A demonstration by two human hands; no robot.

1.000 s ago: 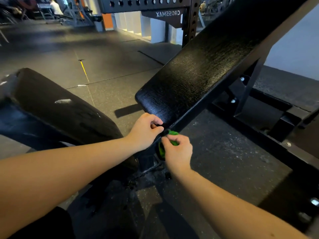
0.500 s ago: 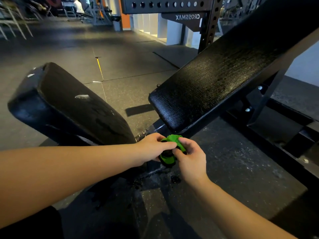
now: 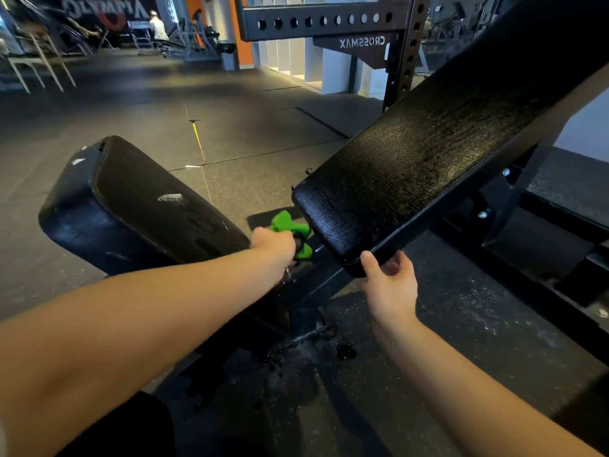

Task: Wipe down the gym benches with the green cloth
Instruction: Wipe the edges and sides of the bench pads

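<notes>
Centrally, my left hand (image 3: 273, 244) grips the bunched green cloth (image 3: 286, 224). Just right, my right hand (image 3: 389, 282) curls round the end of the black textured vinyl backrest pad (image 3: 412, 179), likely steadying it.

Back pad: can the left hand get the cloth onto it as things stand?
Probably yes. The left hand grips the cloth just beside the lower end of the back pad, with nothing between them; the right hand only holds the pad's near edge.
</notes>
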